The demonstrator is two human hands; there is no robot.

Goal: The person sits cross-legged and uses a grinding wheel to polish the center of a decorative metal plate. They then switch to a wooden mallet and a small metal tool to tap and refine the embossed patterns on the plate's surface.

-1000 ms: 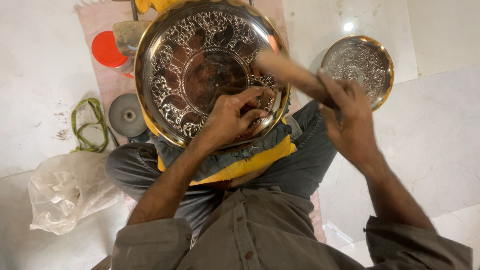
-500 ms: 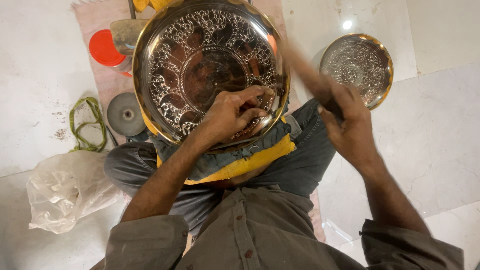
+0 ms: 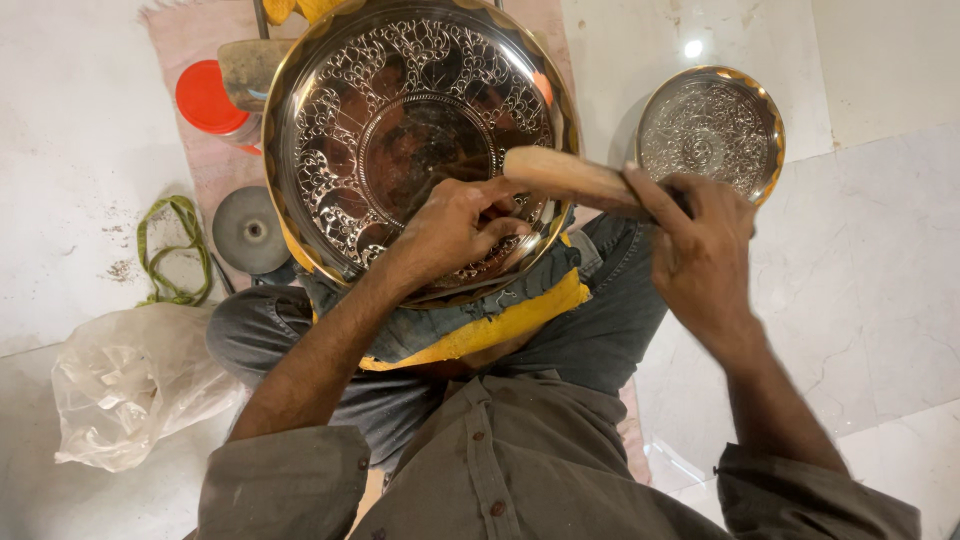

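Observation:
A large round metal plate [image 3: 400, 120] with engraved floral patterns and a brass rim rests tilted on my lap, on blue and yellow cloth [image 3: 500, 320]. My left hand [image 3: 455, 225] presses on the plate's lower right part, fingers curled around a small tool that is mostly hidden. My right hand [image 3: 700, 250] grips a wooden mallet [image 3: 570, 180], whose pale head hovers just above my left hand's fingers.
A smaller engraved plate [image 3: 712, 130] lies on the marble floor at the right. At the left are a red lid [image 3: 205, 98], a grey disc [image 3: 248, 230], a green strap [image 3: 170, 250] and a crumpled plastic bag [image 3: 125, 385]. A pink mat [image 3: 200, 40] lies under the plate.
My right hand has swung the mallet, which was blurred half a second ago, back down so its head is by my left hand. The left hand and plate stayed put.

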